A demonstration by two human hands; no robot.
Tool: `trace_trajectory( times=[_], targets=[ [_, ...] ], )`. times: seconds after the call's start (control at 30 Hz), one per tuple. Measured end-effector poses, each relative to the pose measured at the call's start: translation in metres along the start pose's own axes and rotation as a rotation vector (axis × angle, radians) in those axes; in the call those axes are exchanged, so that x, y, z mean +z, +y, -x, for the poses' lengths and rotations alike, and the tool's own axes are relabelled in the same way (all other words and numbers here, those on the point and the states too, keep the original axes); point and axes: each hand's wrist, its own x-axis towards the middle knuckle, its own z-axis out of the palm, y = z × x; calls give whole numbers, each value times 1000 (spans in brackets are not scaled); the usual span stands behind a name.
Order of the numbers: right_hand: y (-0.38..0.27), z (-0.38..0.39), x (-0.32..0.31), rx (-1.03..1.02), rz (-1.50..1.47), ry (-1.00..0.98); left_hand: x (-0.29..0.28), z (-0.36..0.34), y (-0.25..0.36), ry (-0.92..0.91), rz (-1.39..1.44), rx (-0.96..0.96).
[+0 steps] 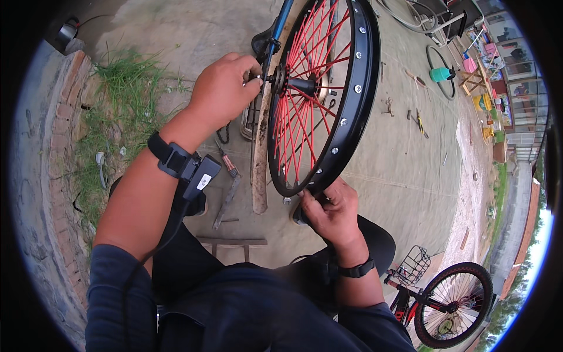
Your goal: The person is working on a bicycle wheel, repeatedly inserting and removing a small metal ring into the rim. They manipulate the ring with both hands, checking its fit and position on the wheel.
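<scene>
Wheel (355, 105), one: black rim, red spokes; before the person, slightly right of centre, hub beside the blue frame tube (284, 20). Left hand (223, 88): far left, thumb and forefinger pinched on the axle end (267, 78); any nut there is too small to tell. Right hand (338, 212): near side, fingers gripping the rim's near edge. Step in hand, by judgement: fastening or loosening at the axle. Next move seemingly calls for a steady rim and fine turning by the left fingers. Pliers (420, 125): floor (410, 193), right, well apart.

Blk/red bike (450, 307) sits lower R, grass (130, 88) L.
</scene>
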Motion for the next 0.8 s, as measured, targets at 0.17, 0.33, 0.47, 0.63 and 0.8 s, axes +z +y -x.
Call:
trace_trajectory(
  times=[0.17,0.33,0.47,0.63,0.8],
  targets=[
    [3,0,-1,-48,-3,11,21,-1,8,3,-179,85],
    [2,-1,-1,-28,-16,4,27,-2,18,-29,-278,93],
    [8,1,1,-41,-18,16,30,-5,20,-17,-320,97],
    [11,3,2,-64,-15,41,33,-7,19,3,-338,74],
    [12,3,3,-76,-24,55,32,-8,19,24,-329,89]
  ],
)
